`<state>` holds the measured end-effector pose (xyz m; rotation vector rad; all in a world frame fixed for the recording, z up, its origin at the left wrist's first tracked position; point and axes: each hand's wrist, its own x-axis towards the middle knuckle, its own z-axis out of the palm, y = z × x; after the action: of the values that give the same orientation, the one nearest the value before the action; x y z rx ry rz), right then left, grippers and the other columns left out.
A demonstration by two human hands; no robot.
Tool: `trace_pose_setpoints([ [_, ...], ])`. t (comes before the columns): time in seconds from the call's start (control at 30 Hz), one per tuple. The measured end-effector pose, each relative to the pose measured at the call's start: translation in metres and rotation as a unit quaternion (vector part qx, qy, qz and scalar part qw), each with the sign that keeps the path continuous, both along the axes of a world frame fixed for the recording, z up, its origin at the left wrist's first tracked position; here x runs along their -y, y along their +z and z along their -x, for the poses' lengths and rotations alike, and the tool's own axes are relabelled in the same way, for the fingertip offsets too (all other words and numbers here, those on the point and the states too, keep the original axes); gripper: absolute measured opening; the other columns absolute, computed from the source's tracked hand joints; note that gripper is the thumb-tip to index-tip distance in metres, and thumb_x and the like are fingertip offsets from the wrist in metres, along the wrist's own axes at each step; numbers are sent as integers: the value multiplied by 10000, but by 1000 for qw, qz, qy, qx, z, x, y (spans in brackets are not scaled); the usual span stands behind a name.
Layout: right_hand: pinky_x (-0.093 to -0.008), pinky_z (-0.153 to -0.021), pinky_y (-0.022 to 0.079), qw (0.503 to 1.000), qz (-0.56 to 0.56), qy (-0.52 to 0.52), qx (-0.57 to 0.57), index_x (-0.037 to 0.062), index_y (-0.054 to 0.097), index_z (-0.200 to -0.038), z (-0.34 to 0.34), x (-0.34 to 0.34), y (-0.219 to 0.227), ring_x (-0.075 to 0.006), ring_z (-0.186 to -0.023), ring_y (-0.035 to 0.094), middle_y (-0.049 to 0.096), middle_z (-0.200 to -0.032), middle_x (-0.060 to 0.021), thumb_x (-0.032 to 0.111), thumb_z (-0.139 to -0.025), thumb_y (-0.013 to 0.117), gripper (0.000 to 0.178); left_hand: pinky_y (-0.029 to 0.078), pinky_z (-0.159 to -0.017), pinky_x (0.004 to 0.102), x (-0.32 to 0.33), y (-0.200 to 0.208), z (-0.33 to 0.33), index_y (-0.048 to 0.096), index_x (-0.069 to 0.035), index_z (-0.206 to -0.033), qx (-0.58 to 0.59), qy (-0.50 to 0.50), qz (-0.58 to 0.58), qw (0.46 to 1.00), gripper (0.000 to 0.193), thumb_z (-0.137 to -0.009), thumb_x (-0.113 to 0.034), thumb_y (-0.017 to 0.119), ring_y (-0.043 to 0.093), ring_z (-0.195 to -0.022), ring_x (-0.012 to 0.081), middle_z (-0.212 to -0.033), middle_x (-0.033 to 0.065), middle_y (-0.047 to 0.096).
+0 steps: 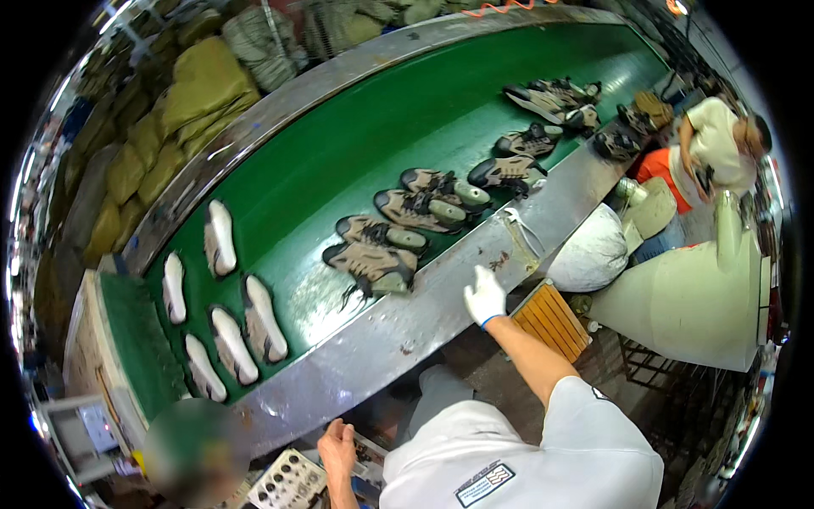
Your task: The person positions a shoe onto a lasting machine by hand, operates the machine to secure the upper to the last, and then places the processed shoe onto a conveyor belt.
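Observation:
My right hand point(486, 297), in a white glove, reaches over the metal rim point(365, 327) of a green conveyor belt point(288, 195). Its fingers are extended and nothing shows in them. A slim, curved metal tool point(524, 231) lies on the rim beyond it. My bare left hand point(338, 450) hangs by the near side of the rim, fingers loosely bent, with no object visible in it. Brown-and-black shoes with green lasts, among them one nearest shoe point(370, 265), stand along the belt's near edge. Farther left lie several shoes with pale soles turned up, including one sole point(264, 318).
Olive sacks point(203, 89) are piled beyond the belt. On the right, a seated person point(716, 153) handles a shoe beside a large pale machine point(687, 297). A slatted wooden board point(547, 322) and a white bag point(591, 250) sit near my right arm. A knobbed control panel point(288, 482) is below my left hand.

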<state>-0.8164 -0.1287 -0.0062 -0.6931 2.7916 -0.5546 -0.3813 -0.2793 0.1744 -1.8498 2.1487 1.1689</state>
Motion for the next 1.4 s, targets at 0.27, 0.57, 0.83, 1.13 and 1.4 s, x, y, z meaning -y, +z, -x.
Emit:
trace_pose_setpoints([
  [0.27, -388, -1001, 507, 920, 78, 291, 250, 11, 499, -1415, -229, 88, 45, -315, -1142, 663, 646, -1288, -206, 251, -881, 649, 604, 504, -943, 484, -48, 25, -215, 657, 54, -1201, 190, 120, 296, 928, 387, -924, -216, 647, 651, -1066, 431, -1146, 264, 687],
  [0.57, -391, -977, 521, 895, 30, 346, 279, -51, 555, -1367, -315, 206, 35, -343, -1118, 679, 685, -1221, -242, 256, -808, 711, 657, 490, -924, 505, -141, 55, -334, 674, 59, -1140, 336, 310, 238, 857, 452, -1001, -355, 562, 654, -1016, 425, -1099, 246, 699],
  [0.83, -386, -557, 478, 874, 58, 88, 475, -81, 484, -1390, -311, 375, -34, -257, -715, 642, 684, -885, -174, 288, -788, 846, 794, 441, -1012, 531, -145, 43, -308, 663, 72, -1103, 292, 315, 286, 856, 438, -1044, -331, 502, 561, -1193, 458, -1173, 278, 651],
  [1.13, -379, -921, 523, 899, 239, 28, 366, -50, 669, -1184, -319, 504, -122, -296, -1033, 681, 725, -1120, -182, 257, -722, 906, 603, 440, -1015, 540, -115, 54, -304, 677, 66, -1068, 311, 378, 206, 848, 342, -992, -253, 580, 587, -1164, 432, -1126, 264, 670],
  [1.4, -427, -1002, 526, 636, 165, 120, 744, -6, 581, -1335, -326, 432, -9, -275, -1108, 666, 691, -1229, -112, 113, -886, 725, 487, 525, -891, 471, -68, 61, -300, 687, 34, -1047, 191, 485, 204, 829, 229, -939, -163, 638, 657, -989, 410, -1065, 218, 706],
])
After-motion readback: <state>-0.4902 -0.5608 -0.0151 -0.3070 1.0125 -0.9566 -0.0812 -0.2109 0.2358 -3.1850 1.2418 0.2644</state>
